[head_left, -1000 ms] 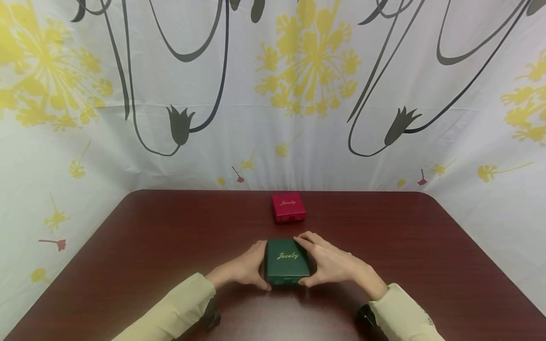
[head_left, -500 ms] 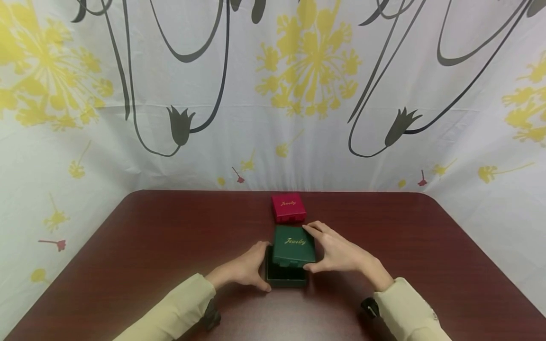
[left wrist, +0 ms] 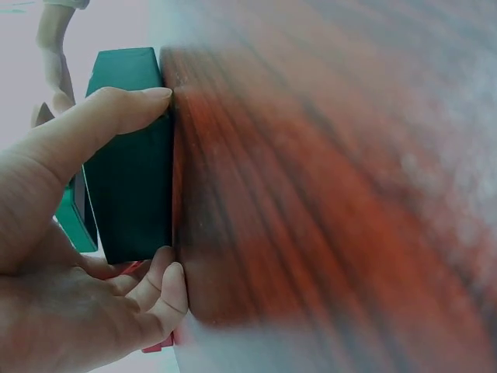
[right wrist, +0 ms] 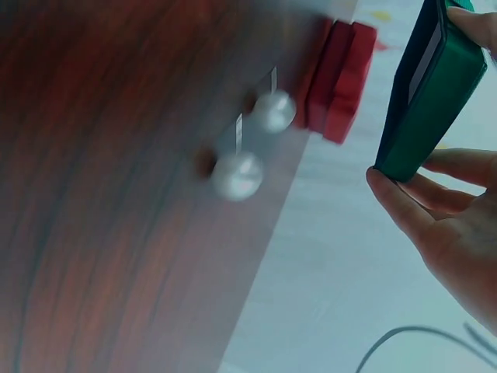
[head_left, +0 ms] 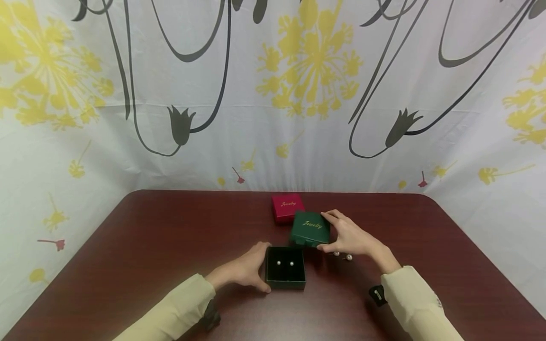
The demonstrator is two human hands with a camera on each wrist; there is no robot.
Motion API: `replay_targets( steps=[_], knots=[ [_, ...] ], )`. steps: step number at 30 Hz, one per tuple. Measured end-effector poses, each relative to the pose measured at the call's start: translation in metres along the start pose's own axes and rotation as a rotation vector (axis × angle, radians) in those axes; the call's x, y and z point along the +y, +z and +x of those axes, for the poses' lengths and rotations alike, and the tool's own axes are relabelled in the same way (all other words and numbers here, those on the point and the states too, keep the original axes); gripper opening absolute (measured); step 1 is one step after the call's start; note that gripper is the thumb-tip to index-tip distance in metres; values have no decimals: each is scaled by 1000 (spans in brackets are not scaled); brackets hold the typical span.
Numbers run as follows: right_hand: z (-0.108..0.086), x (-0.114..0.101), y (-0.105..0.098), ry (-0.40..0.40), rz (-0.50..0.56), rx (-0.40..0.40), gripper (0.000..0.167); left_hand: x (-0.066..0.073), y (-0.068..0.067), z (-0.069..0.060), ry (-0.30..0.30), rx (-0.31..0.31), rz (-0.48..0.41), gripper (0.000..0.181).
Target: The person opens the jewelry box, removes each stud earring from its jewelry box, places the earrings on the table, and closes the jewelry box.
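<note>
My left hand [head_left: 245,267] grips the green jewelry box base [head_left: 286,285] on the table, thumb on its near side and fingers at the far side. Two small pearl studs [head_left: 292,264] sit on the dark lining inside it. Off to the upper right, my right hand [head_left: 354,237] holds the green box lid [head_left: 311,231] by thumb and fingers, raised and apart from the base. Below that hand, two pearl earrings [right wrist: 238,176] with metal posts lie on the table. In the left wrist view, the base's green side wall [left wrist: 132,183] shows between thumb and fingers.
A red jewelry box [head_left: 286,206] stands closed near the back of the dark wooden table [head_left: 183,227], partly behind the lid. A patterned curtain [head_left: 213,142] hangs beyond the table's back edge.
The lid has come off the box base, lifted up and to the right by my right hand. The inside with its studs and the loose earrings now show. My left hand has stayed put.
</note>
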State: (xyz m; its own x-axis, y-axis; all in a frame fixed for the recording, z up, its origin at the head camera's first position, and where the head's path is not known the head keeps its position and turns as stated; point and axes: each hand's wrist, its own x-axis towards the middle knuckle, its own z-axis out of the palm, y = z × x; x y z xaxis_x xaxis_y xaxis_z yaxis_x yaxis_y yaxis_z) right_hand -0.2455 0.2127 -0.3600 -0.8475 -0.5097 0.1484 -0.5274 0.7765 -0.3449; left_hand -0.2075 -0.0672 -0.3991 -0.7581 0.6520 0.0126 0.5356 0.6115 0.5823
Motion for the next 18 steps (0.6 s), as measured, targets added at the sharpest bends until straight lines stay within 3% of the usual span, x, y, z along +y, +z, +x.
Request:
replay_targets(
  steps=[18],
  knots=[
    [0,49,3,116,-55,-21,87,1,1,1,-28,-14,14,91]
  ],
)
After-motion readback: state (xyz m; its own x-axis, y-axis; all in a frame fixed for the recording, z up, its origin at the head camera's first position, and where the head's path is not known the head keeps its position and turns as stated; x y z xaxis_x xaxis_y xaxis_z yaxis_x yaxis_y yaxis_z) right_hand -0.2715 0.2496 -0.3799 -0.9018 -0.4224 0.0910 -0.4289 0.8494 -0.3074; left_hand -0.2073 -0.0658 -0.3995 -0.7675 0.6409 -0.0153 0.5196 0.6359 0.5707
